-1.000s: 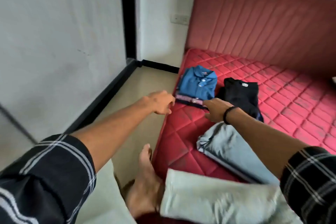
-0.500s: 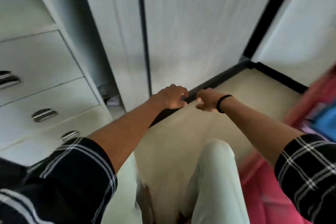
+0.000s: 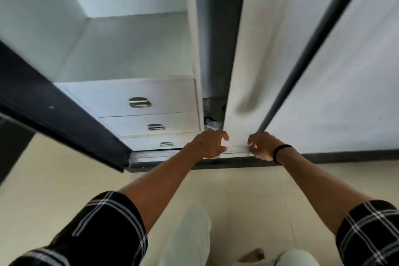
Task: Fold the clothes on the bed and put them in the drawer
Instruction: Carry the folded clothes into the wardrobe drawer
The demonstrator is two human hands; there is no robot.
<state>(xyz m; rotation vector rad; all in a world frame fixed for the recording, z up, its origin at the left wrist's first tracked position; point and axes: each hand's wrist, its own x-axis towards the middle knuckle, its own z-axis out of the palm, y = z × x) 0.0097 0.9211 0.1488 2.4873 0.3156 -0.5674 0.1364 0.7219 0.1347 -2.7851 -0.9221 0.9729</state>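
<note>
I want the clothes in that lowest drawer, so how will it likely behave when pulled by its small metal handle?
The bottom drawer looks like a rigid panel, so it probably slides straight rather than flexing. Its handle is small, shiny and shallow, so fingers may slip. It sits just above the wardrobe's floor track, and the left hand is nearest.

- a second ago my left hand (image 3: 208,143) and right hand (image 3: 262,146) reached over the folded shirts on the red bed; the bed and clothes are gone from view now.
- both hands now hang low in front of the wardrobe, fingers loosely curled, holding nothing.
- the three drawers (image 3: 151,112), off to the far left half a second ago, now sit just left of my left hand.
</note>
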